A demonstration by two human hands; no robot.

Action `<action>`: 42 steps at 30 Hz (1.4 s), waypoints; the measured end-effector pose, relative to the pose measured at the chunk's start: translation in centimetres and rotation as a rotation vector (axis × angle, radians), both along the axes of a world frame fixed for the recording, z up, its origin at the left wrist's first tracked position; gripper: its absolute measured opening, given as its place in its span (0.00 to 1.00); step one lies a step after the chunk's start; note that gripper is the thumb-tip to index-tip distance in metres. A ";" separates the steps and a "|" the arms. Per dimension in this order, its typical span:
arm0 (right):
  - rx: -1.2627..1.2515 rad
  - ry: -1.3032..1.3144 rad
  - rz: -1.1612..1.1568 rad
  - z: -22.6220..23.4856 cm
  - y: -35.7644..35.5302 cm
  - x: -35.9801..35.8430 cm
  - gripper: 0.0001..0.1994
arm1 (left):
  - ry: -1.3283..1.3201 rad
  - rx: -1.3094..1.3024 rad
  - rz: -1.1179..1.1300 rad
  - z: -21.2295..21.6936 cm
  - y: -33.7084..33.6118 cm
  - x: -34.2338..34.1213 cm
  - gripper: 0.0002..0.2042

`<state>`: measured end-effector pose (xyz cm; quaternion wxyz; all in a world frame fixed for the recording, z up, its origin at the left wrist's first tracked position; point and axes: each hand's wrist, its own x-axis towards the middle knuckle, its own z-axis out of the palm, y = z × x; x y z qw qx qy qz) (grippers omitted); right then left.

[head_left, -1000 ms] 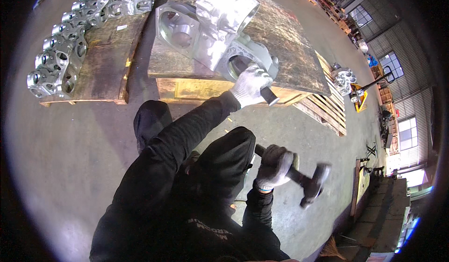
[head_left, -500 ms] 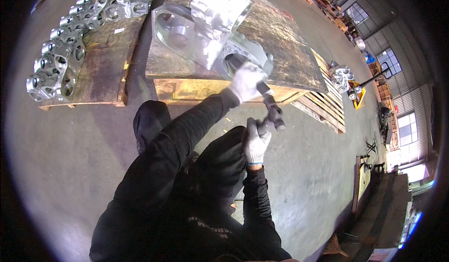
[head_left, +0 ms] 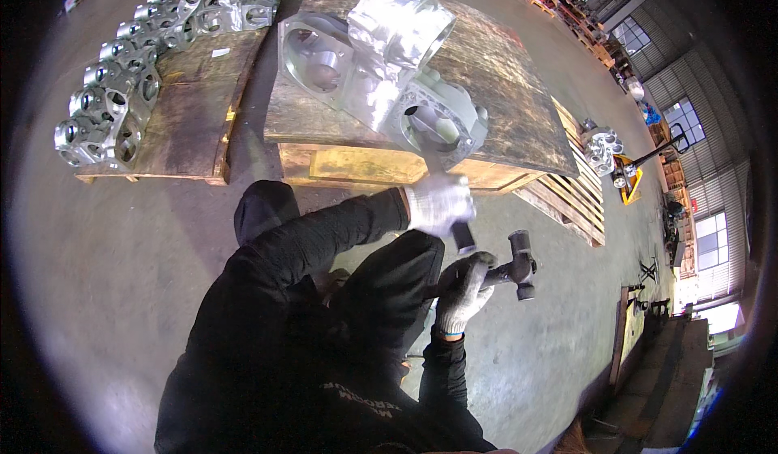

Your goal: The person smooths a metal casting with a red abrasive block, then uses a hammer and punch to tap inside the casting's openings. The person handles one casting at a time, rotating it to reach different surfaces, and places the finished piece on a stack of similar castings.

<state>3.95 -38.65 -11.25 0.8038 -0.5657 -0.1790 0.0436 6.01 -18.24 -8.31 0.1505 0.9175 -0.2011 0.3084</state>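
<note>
A large silver metal casting (head_left: 381,73) with round bores lies on a wooden pallet top (head_left: 502,106). My left hand (head_left: 438,203), in a white glove, grips a chisel (head_left: 462,234) by its dark shank just below the pallet's front edge, with the tip pointing up toward the casting's nearest bore. My right hand (head_left: 463,288), also gloved, holds a hammer (head_left: 519,264) by the handle. The hammer head sits a little right of and below the chisel's rear end, apart from it.
A second pallet (head_left: 190,110) at the left carries several smaller silver castings (head_left: 105,110) in a row. Slatted pallets (head_left: 579,203) and another casting (head_left: 601,148) lie at the right. A yellow pallet jack (head_left: 636,174) stands farther right, on the concrete floor (head_left: 121,260).
The hammer swung in from the lower right, met the chisel's end half a second ago, and has drawn back slightly. My left hand with the chisel has come a little toward me.
</note>
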 end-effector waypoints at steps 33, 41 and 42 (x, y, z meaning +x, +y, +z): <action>-0.458 0.366 -0.355 -12.0 -14.3 4.8 0.15 | -0.394 -0.445 0.830 19.1 19.8 -9.2 0.18; -0.517 0.565 -0.216 -27.2 -15.9 5.1 0.16 | -0.231 -0.231 0.691 17.0 24.4 -3.7 0.18; -0.607 0.609 -0.199 -28.4 -15.9 4.8 0.18 | -0.244 0.036 0.649 17.3 25.9 -4.0 0.17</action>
